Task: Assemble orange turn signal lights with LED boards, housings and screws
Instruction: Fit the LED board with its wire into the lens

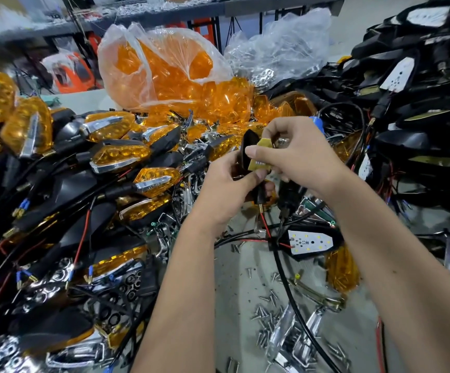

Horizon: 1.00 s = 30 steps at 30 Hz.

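Head view shows me a bench crowded on every side: finished orange turn signals [121, 154] heaped at left, black housings with wires [417, 109] stacked at right, loose screws [268, 316] scattered on the grey bench top [234, 278] below my arms. Just beneath my right wrist lies a housing with a white LED board [311, 242] face up. Behind my hands, a clear plastic bag [162, 68] holds orange lenses, and a second clear bag [280, 55] beside it holds shiny reflector pieces. At centre, my left hand [226, 189] grips a black housing [248, 149], its long axis near upright, stem and wires pointing down. My right hand [293, 154] pinches a yellowish LED board [258, 157] against it, thumb and fingers clamped on the board
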Each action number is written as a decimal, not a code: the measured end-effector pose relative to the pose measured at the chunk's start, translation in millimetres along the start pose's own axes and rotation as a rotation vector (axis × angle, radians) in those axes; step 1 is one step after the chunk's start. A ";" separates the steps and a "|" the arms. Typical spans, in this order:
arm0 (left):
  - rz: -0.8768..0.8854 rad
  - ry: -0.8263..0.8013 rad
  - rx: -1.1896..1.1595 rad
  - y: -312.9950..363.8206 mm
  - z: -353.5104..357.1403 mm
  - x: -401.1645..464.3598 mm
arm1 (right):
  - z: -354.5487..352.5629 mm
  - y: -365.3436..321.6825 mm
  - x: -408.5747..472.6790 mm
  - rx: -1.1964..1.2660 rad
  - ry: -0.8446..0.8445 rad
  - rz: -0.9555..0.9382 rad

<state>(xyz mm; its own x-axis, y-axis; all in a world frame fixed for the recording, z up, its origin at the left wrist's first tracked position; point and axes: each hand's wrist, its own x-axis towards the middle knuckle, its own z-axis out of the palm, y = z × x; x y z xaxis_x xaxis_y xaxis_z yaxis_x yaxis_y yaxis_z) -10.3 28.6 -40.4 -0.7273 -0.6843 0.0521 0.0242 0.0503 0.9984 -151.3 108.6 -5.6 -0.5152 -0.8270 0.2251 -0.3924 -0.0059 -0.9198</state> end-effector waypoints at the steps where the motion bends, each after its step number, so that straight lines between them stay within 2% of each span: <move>1: -0.004 -0.002 -0.020 -0.2 -0.3 0.3 | -2.1 1.6 0.2 0.023 0.000 -0.003; 3: -0.014 0.013 -0.021 -1.0 0.5 1.8 | -3.7 2.7 0.3 0.073 0.026 -0.005; 6: 0.043 0.053 0.106 -3.0 4.1 4.2 | -2.1 1.9 0.5 0.222 0.068 0.004; 11: 0.101 0.058 0.124 -3.5 7.5 4.0 | -7.4 5.7 0.1 0.537 -0.133 0.017; 13: 0.069 0.062 0.016 -4.5 6.3 4.0 | -9.3 8.3 1.7 0.483 -0.129 -0.021; 16: 0.033 0.040 -0.129 -2.8 4.1 3.3 | -10.4 12.2 5.2 0.285 -0.001 -0.104; 26: 0.000 0.008 -0.137 -0.6 4.9 3.4 | -6.1 9.4 0.0 -0.148 0.061 -0.175; 30: -0.005 0.009 -0.176 0.5 4.2 3.0 | -4.8 8.9 1.6 -0.174 0.067 -0.218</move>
<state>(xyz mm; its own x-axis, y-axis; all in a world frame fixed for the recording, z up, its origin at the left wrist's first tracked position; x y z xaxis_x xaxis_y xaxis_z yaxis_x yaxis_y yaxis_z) -15.4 29.6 -39.9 -0.7216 -0.6907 0.0468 0.1409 -0.0802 0.9868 -159.3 109.9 -11.9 -0.4509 -0.7778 0.4379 -0.6218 -0.0782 -0.7792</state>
